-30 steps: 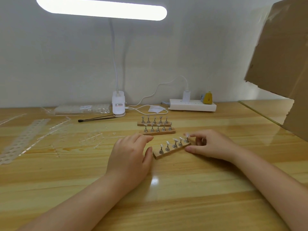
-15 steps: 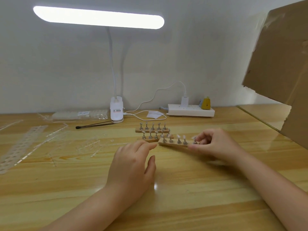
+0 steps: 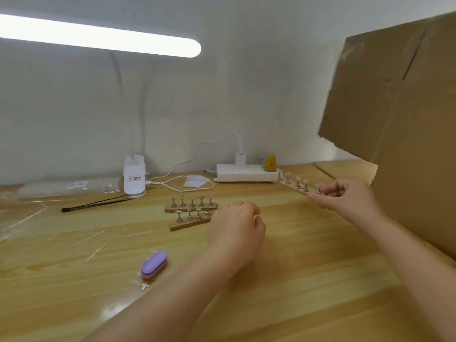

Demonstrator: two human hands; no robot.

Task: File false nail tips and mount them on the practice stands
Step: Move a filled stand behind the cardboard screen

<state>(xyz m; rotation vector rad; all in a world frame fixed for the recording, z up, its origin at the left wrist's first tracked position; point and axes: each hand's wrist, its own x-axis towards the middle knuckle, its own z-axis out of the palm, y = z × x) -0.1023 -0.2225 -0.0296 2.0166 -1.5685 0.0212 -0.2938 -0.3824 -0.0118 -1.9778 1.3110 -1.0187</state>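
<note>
A wooden table (image 3: 283,280) fills the lower view, with a big sheet of cardboard (image 3: 399,114) leaning in at the right and a lit desk lamp (image 3: 134,176) standing at the back, beside a white power strip (image 3: 243,175). The right hand (image 3: 345,197) pinches one end of a wooden stand (image 3: 299,187) and holds it raised above the table near the power strip — its five pegs carry pale nail tips. The left hand (image 3: 234,228) hovers mid-table with fingers loosely curled, holding nothing. Just left of it lie two more stands (image 3: 191,211) side by side on the table. Nearer the camera rests a purple nail buffer (image 3: 154,265), and a tiny clear scrap (image 3: 144,287) lies just in front of it.
</note>
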